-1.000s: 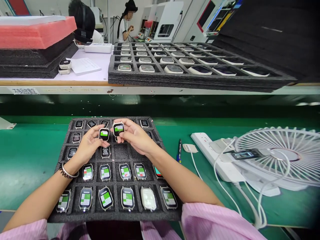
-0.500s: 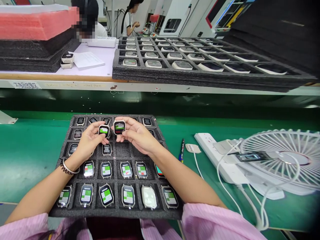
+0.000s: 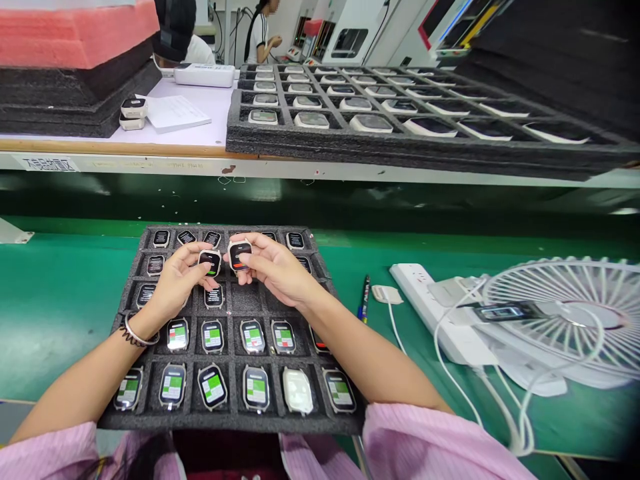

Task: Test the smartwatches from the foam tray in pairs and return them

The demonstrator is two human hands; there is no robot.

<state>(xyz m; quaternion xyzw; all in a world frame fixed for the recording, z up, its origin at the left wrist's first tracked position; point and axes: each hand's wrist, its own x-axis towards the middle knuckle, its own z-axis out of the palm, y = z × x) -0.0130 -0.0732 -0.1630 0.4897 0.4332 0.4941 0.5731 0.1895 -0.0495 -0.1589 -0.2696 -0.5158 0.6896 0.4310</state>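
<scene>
A black foam tray [image 3: 235, 420] lies on the green bench and holds several smartwatch bodies in square pockets. My left hand [image 3: 175, 283] pinches one watch body [image 3: 211, 262] above the tray's upper rows. Beside it, my right hand [image 3: 273, 267] grips a second watch body [image 3: 239, 255] with a dark screen showing a red patch. The two watches sit side by side, almost touching. Watches in the two nearest rows show green screens, and one [image 3: 297, 391] lies face down, white back up.
A white power strip [image 3: 425, 300], cables and a white fan [image 3: 565, 313] lie to the right, with a pen [image 3: 365, 300] near the tray. A raised shelf carries a second foam tray [image 3: 400, 143] of watches, stacked foam [image 3: 75, 60] and papers. Other people work beyond it.
Both held watches' screens went from green to mostly dark. My hands stayed over the same upper rows, and the view shifted slightly.
</scene>
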